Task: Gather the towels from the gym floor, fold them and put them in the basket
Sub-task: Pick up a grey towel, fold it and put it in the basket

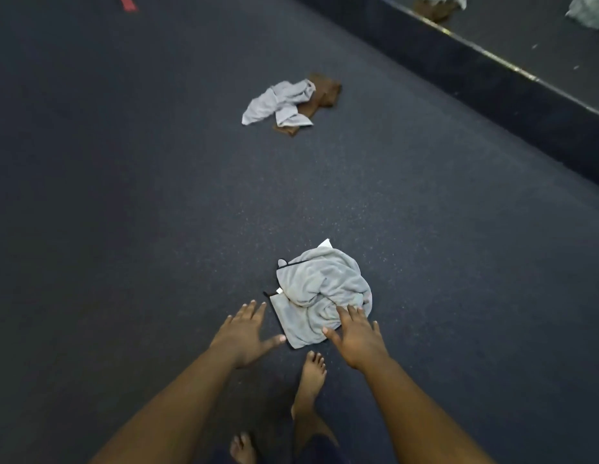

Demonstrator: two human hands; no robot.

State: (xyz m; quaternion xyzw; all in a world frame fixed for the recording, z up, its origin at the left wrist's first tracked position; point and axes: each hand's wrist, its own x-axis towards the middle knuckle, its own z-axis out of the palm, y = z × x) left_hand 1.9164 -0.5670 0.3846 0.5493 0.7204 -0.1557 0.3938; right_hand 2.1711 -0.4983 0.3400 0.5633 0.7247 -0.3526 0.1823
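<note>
1. Near the bare feet, a crumpled grey towel [319, 296] lies on the floor [124, 229].
2. Left hand [244, 334] spread wide, empty, beside it.
3. Right hand [356, 336] splayed over its edge, gripping nothing.

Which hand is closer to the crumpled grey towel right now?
Right. The right hand overlaps the grey towel at its near edge; the left hand is spread just beside it.

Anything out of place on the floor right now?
Yes: a crumpled grey towel lies by the open hands, and farther off a light grey towel is heaped over a brown towel. No basket in view.
</note>
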